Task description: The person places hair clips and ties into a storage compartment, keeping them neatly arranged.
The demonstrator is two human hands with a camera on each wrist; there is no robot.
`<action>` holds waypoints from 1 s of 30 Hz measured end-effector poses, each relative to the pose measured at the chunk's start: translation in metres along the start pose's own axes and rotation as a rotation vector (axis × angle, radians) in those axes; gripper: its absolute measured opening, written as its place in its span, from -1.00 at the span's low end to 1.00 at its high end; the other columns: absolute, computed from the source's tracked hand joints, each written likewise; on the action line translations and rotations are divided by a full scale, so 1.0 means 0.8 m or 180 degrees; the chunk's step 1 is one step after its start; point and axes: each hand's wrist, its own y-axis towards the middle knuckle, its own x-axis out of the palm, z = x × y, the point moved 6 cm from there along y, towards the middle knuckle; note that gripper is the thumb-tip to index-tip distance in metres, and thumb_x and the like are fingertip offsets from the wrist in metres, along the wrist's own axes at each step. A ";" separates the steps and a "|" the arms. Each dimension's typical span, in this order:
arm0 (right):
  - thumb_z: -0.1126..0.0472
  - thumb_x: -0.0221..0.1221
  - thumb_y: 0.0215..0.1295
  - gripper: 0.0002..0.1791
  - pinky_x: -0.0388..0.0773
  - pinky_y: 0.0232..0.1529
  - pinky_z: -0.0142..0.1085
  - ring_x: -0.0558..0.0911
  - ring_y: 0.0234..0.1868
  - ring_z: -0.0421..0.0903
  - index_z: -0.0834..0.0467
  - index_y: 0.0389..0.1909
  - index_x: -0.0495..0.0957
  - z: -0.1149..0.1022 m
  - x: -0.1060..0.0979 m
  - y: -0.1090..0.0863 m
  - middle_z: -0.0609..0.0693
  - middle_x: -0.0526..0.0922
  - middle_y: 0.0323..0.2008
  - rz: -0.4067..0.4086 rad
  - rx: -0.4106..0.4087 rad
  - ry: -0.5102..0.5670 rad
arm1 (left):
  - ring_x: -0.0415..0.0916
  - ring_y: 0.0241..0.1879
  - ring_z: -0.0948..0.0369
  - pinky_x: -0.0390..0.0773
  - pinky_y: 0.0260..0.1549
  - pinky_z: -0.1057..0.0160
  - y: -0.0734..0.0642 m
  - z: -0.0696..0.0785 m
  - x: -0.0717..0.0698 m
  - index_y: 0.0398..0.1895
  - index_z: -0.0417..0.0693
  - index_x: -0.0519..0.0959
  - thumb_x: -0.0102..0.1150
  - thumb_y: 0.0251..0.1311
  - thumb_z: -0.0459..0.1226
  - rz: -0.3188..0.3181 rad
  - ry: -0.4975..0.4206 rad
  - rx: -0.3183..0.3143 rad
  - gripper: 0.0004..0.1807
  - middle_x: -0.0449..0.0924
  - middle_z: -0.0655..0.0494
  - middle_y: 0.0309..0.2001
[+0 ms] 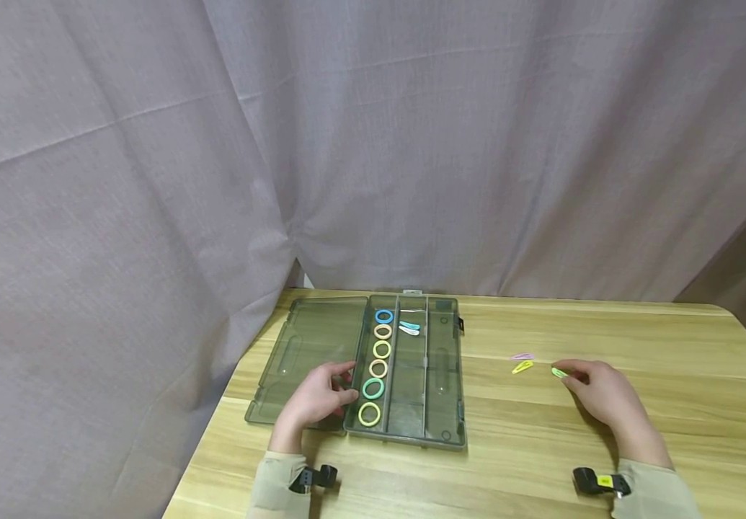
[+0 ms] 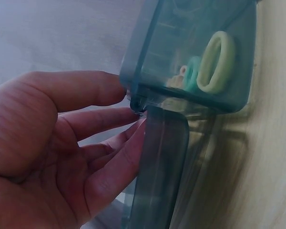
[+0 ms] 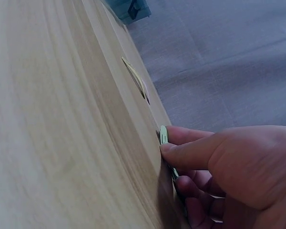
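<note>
My right hand (image 1: 602,393) pinches a green snap hair clip (image 3: 164,135) between thumb and fingertips, low at the wooden table. Just left of it lie a yellow hair clip (image 1: 522,367) and a pink hair clip (image 1: 522,356). My left hand (image 1: 316,395) is at the hinge side of a see-through green compartment box (image 1: 445,425). In the left wrist view, its thumb touches the box wall and the loosely extended fingers reach along the lid (image 2: 158,171). Ring-shaped hair ties, among them a blue one (image 1: 383,316), line the box's left column.
The lid lies folded open to the left on the table (image 1: 509,468). In the box's middle column are a teal clip (image 1: 409,326) and a white clip (image 1: 409,331), with thin dividers around them. A grey curtain (image 1: 444,166) hangs behind the table's back edge.
</note>
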 end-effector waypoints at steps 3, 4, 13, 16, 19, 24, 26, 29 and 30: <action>0.27 0.24 0.52 -0.70 0.60 -0.09 0.30 0.67 -0.13 0.24 0.25 0.17 0.70 0.000 -0.001 0.000 0.24 0.74 -0.12 0.0018 -0.0003 -0.0025 | 0.63 -0.41 0.12 0.80 -0.50 0.07 0.000 0.000 0.000 0.48 -0.36 0.46 0.42 0.25 -0.39 0.0004 -0.0009 0.0008 -0.29 0.58 -0.13 -0.01; 0.27 0.23 0.53 -0.71 0.60 -0.11 0.28 0.67 -0.16 0.20 0.25 0.16 0.70 -0.001 -0.001 0.000 0.21 0.74 -0.14 0.0021 -0.0010 -0.0030 | 0.62 -0.40 0.13 0.80 -0.50 0.07 0.000 0.000 0.000 0.47 -0.36 0.46 0.42 0.25 -0.39 0.0006 -0.0013 0.0011 -0.29 0.58 -0.13 -0.01; 0.28 0.22 0.53 -0.80 0.60 -0.14 0.24 0.66 -0.18 0.16 0.20 0.06 0.71 -0.004 -0.002 -0.001 0.23 0.74 -0.12 0.0056 -0.0072 -0.0069 | 0.62 -0.39 0.13 0.80 -0.51 0.08 0.000 -0.001 0.000 0.47 -0.35 0.47 0.42 0.25 -0.40 0.0014 -0.0026 0.0013 -0.30 0.58 -0.12 -0.01; 0.30 0.23 0.51 -0.82 0.60 -0.15 0.19 0.63 -0.21 0.11 0.20 0.03 0.71 -0.004 -0.002 -0.001 0.18 0.73 -0.17 0.0043 -0.0094 -0.0087 | 0.62 -0.39 0.13 0.79 -0.51 0.08 0.001 -0.001 0.001 0.47 -0.35 0.47 0.42 0.26 -0.39 0.0007 -0.0033 0.0013 -0.30 0.58 -0.12 -0.01; 0.31 0.23 0.51 -0.85 0.60 -0.13 0.21 0.65 -0.19 0.15 0.20 -0.02 0.72 -0.003 -0.001 -0.001 0.19 0.73 -0.16 0.0046 -0.0112 -0.0106 | 0.62 -0.39 0.13 0.80 -0.51 0.08 0.001 0.000 0.000 0.47 -0.35 0.47 0.42 0.26 -0.39 0.0005 -0.0026 0.0017 -0.30 0.58 -0.12 -0.01; 0.32 0.21 0.51 -0.88 0.59 -0.08 0.28 0.67 -0.10 0.27 0.21 -0.07 0.70 -0.003 0.001 -0.001 0.28 0.72 -0.11 0.0065 -0.0162 -0.0130 | 0.62 -0.41 0.15 0.80 -0.50 0.06 0.001 0.000 0.000 0.47 -0.35 0.47 0.42 0.26 -0.39 0.0005 -0.0018 0.0012 -0.30 0.58 -0.12 -0.01; 0.34 0.20 0.52 -0.89 0.59 -0.08 0.29 0.67 -0.10 0.29 0.24 -0.08 0.69 -0.004 0.001 0.000 0.29 0.72 -0.12 0.0057 -0.0182 -0.0122 | 0.62 -0.42 0.15 0.80 -0.50 0.05 0.001 -0.001 0.000 0.47 -0.35 0.47 0.42 0.25 -0.39 0.0007 -0.0011 0.0008 -0.30 0.59 -0.12 -0.01; 0.36 0.18 0.52 -0.88 0.60 -0.07 0.32 0.68 -0.08 0.34 0.29 -0.06 0.65 -0.004 0.000 -0.001 0.31 0.71 -0.12 0.0048 -0.0204 -0.0101 | 0.62 -0.44 0.15 0.80 -0.49 0.03 0.001 -0.001 0.000 0.48 -0.35 0.47 0.43 0.25 -0.39 0.0010 -0.0005 0.0003 -0.30 0.59 -0.11 -0.01; 0.37 0.16 0.53 -0.87 0.59 -0.06 0.33 0.68 -0.06 0.37 0.30 -0.04 0.64 -0.004 0.000 -0.001 0.33 0.71 -0.11 0.0047 -0.0205 -0.0089 | 0.62 -0.44 0.15 0.80 -0.49 0.03 0.001 -0.001 0.000 0.48 -0.34 0.47 0.43 0.26 -0.39 0.0011 0.0000 0.0004 -0.30 0.59 -0.11 -0.01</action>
